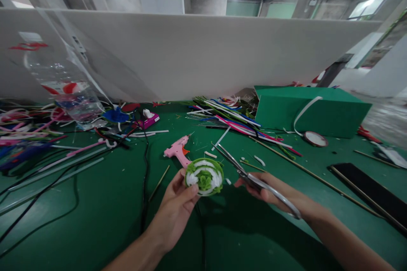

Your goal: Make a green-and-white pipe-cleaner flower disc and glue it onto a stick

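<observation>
My left hand (179, 197) grips a round green-and-white coil of fuzzy pipe cleaner (204, 177), thumb on its face, fingers behind. The coil has a green rim, white rings and a green middle. In my right hand (267, 190) is a pair of metal scissors (246, 172), blades slightly parted and pointing up and left. The blades are to the right of the coil and apart from it. Just behind the coil lies a pink glue gun (178, 149) with an orange trigger; the coil hides part of its handle. White offcuts (259, 160) are scattered near the scissors.
Bundled pipe cleaners (235, 116) lie at the back middle, beside a green box (311, 112). A roll of tape (315, 139) sits before it. A large plastic bottle (63, 80) stands at left among loose strips. Cables (145, 178) cross the table. A white partition (190, 55) closes the back.
</observation>
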A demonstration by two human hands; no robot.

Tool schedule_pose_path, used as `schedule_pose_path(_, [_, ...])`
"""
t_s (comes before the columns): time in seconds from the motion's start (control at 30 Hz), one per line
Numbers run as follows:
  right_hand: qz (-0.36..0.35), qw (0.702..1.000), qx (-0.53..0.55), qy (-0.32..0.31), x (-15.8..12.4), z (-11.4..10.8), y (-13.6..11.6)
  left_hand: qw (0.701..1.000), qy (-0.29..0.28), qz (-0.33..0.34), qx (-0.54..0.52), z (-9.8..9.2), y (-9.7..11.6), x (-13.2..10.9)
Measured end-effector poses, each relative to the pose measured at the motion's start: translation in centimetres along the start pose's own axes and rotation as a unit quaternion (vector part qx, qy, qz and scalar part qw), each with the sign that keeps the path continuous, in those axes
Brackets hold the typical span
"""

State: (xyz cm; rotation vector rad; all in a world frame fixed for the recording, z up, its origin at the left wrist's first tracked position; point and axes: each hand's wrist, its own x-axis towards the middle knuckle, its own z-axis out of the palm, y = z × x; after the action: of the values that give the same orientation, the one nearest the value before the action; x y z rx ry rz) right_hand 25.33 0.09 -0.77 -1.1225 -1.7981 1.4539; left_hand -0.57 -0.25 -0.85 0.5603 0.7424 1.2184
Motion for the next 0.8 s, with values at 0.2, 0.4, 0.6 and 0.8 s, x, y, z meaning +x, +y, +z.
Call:
schedule_pose_path(0.2, [0.020,1.000,0.005,-0.002,0.5,0.4,-0.6,0.999,0.033,-0.009,-0.001,-0.1,-0.1,0.1])
schedule_pose_path(0.4, [-0.024,0.990,0.139,0.007,1.6,3.2,0.1,0.996,-0.018,-0.074,0.056,-0.3,-1.0,-0.7])
schedule_pose_path(0.6, [0.013,0.964,0.262,0.052,2.1,5.2,0.1,0.989,-0.100,-0.095,0.061,0.2,-1.0,-0.9])
schedule_pose_path(0.8, [0.063,0.926,0.358,0.100,2.0,4.6,-0.3,0.989,-0.093,-0.111,0.005,0.1,-1.0,-0.2])
